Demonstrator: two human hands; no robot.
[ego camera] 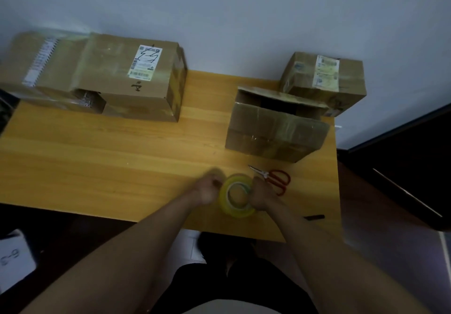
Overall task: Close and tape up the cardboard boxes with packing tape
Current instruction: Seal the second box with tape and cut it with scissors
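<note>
With the right hand (262, 195) gripping the yellow-tinted roll of packing tape (236, 195), the blurred, curled left hand (210, 186) apparently sought the tape end; next, the open cardboard box (275, 130) needs closing.

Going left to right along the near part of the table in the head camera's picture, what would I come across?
Left hand → roll of yellowish packing tape → right hand gripping the roll → red-handled scissors, lying just behind and right of that hand.

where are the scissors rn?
Head view: the red-handled scissors lie on the wooden table, right of centre, just beyond the right hand, in front of the open box.
</note>
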